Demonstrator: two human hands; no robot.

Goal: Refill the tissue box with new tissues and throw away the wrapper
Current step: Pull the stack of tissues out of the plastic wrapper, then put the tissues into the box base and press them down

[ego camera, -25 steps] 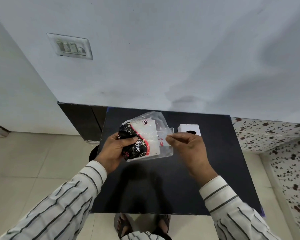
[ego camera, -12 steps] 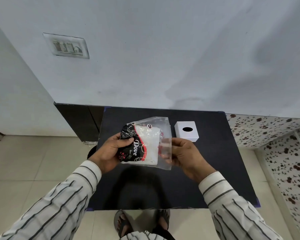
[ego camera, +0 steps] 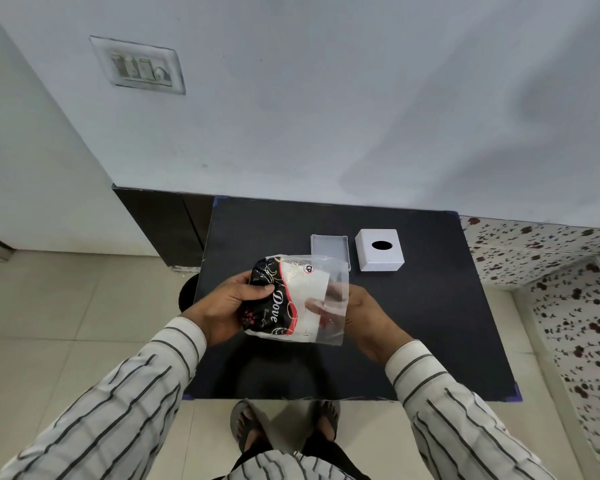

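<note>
Head view: the left hand [ego camera: 227, 308] clamps the printed black end of the pack [ego camera: 288, 299], thumb across its top and fingers underneath, holding it above the table [ego camera: 447, 323] in front of the body. The right hand [ego camera: 364, 315] meets the pack from the opposite side, its fingers [ego camera: 314, 305] pushed in at the clear open end of the wrapper [ego camera: 336, 282], where they appear to pinch the white tissues [ego camera: 305, 289] through or inside the film; glare on the plastic makes the exact grip hard to read. The pack's long axis runs left to right between the two hands, with the open mouth facing right, so the tissues would slide out toward the right hand while the left keeps the wrapper. Beyond the pack, well apart from both hands and nearer the right one, the white box [ego camera: 380, 250] sits with its oval slot up, and a shallow white tray [ego camera: 329, 242], likely its base, lies just beside it to the left, its near edge hidden behind the wrapper. No bin for the wrapper is in view.
</note>
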